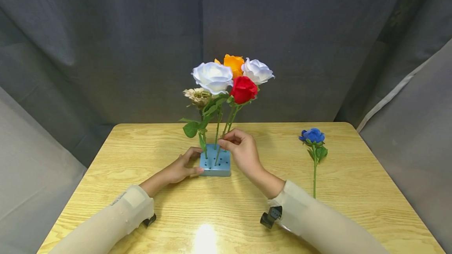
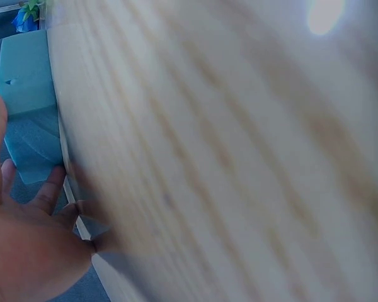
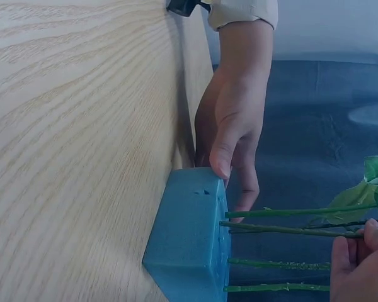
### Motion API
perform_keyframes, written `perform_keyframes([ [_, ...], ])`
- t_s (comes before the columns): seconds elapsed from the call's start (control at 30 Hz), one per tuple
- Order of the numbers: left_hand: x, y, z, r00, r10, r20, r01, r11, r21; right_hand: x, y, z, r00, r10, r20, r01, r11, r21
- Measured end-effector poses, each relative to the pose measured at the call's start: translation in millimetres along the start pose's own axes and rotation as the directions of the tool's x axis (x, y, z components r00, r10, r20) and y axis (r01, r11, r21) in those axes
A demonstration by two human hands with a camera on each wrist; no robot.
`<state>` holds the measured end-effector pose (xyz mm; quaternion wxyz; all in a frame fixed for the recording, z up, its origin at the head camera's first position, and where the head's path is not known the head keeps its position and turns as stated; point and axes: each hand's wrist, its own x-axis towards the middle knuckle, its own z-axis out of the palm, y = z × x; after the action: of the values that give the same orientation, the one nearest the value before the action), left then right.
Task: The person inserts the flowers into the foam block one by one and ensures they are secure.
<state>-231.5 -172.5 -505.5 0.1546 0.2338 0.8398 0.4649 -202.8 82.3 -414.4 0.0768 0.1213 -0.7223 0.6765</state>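
Observation:
A light-blue foam block point(image 1: 215, 171) with holes in its top stands on the table, several artificial flower stems upright in it. My left hand point(image 1: 180, 169) holds the block's left side, thumb at the front corner and fingers toward the back. With thumb and fingertips my right hand point(image 1: 243, 152) pinches a green stem point(image 3: 283, 231) above the block; its lower end meets the block's top. That stem appears to lead up to the red rose point(image 1: 243, 90). Around it are two white roses point(image 1: 213, 77), an orange flower point(image 1: 234, 64) and a beige flower point(image 1: 198, 96).
A blue flower point(image 1: 313, 135) with a green stem lies on the right side of the wooden table point(image 1: 141, 148). Dark cloth point(image 1: 148, 50) hangs behind the table's far edge. Grey cloth point(image 1: 416, 136) hangs at the sides.

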Motion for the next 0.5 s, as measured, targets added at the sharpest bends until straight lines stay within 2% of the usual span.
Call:
perform_keyframes([
  [0.5,-0.6,0.1,-0.6,1.0,-0.003,0.001,0.003,1.0,0.009,-4.0,16,8,0.999,0.035,-0.005,-0.035,0.998,0.053],
])
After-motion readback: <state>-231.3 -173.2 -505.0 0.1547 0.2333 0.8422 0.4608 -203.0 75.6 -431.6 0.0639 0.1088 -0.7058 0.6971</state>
